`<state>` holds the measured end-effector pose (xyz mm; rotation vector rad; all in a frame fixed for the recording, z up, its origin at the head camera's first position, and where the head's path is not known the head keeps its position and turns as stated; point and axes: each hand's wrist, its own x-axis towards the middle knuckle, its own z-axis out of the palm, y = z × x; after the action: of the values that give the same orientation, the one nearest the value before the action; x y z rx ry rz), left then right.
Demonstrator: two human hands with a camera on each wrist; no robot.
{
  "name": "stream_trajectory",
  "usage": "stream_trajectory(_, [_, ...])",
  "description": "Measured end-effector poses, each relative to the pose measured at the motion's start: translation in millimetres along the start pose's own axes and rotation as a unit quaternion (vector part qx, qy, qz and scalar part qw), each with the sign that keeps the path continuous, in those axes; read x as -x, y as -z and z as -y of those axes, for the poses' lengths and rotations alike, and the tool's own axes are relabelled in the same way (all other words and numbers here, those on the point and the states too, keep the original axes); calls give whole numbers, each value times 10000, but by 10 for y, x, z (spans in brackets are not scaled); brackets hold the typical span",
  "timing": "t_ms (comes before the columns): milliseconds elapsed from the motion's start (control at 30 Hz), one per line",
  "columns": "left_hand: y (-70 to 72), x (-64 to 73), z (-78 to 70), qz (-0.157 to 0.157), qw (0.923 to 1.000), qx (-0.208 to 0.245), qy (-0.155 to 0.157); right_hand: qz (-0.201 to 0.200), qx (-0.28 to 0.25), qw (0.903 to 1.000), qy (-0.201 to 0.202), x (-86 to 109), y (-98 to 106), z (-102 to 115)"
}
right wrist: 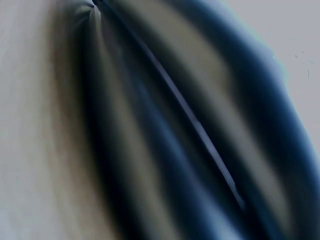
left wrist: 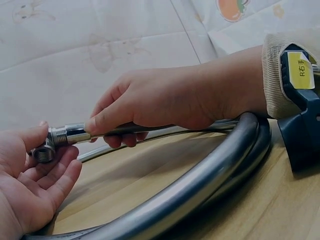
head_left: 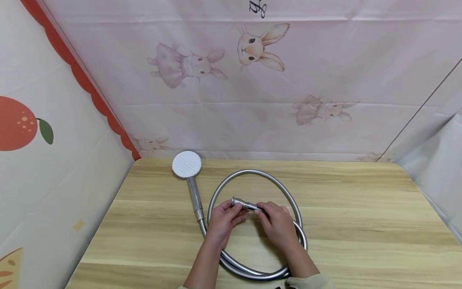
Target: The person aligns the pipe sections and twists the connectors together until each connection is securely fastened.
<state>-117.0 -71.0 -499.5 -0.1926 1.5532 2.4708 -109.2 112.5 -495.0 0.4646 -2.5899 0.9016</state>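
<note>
A long silver shower hose [head_left: 252,171] lies coiled on the table, joined at one end to a hand shower [head_left: 186,163] with a round white face. At its other end is a small chrome fitting [left wrist: 46,151] with an open threaded mouth. My left hand [head_left: 221,222] holds this fitting between thumb and fingers, palm turned up. My right hand [head_left: 278,225] pinches the hose end right beside the fitting's collar. Both hands are over the coil's middle. In the right wrist view, blurred dark, shiny bands fill most of the picture and neither hand can be made out.
The wood-grain table [head_left: 361,208] extends to both sides of the coil. Behind it hangs a pink rabbit-print cloth [head_left: 231,120], with a fruit-print cloth [head_left: 72,168] on the left. A dark wrist mount [left wrist: 302,125] sits at the right cuff.
</note>
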Motion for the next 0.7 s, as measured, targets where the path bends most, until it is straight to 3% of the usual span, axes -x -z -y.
stream_trajectory(300, [-6,3,-12,-67,9999,-119,92,120,-55,9996,-252,-17,-9,6])
stream_trajectory(700, [-36,18,-21,-104,9996,-239,111,-34,-163,9996,-207,-3,-5,-1])
